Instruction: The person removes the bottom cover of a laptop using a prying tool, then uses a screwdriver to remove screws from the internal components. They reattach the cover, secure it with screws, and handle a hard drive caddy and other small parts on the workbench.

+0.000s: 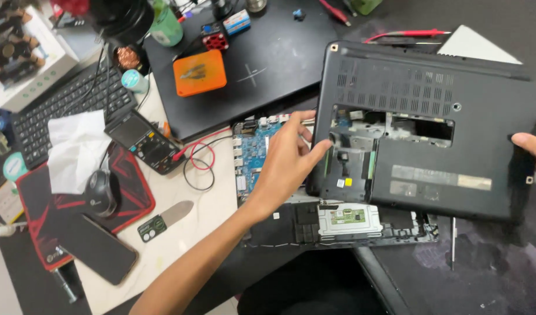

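**Laptop base cover held over opened chassis, 2 hands on it**

Left hand (288,157) grips the left edge of the black laptop base cover (431,128). Thumb hooks into the open service bay near that edge, fingers curl over the rim. Closed grip, firm contact.

Right hand (530,144) at the far right edge of the same cover. Only fingertips in frame; they touch the rim, but whether they clamp it cannot be told, as most of the hand is cut off.

Cover sits tilted, underside up, vent slots along the top, a cut-out showing metal and blue board parts inside. It hangs above the opened laptop chassis (338,224), which lies on the table with its touchpad board (348,217) exposed. A blue circuit board (253,154) shows just left of the left hand, partly hidden behind it.

Around: second closed black laptop (262,64) at top, orange case (200,72) resting on it. Multimeter (144,142) with red lead left of the board. Mouse (100,192) on a red-and-black pad (134,192), white tissue (75,149) beside it, phone (97,248) overlapping the pad's lower edge, metal pry tool (166,220) near it, keyboard (64,108) at upper left.
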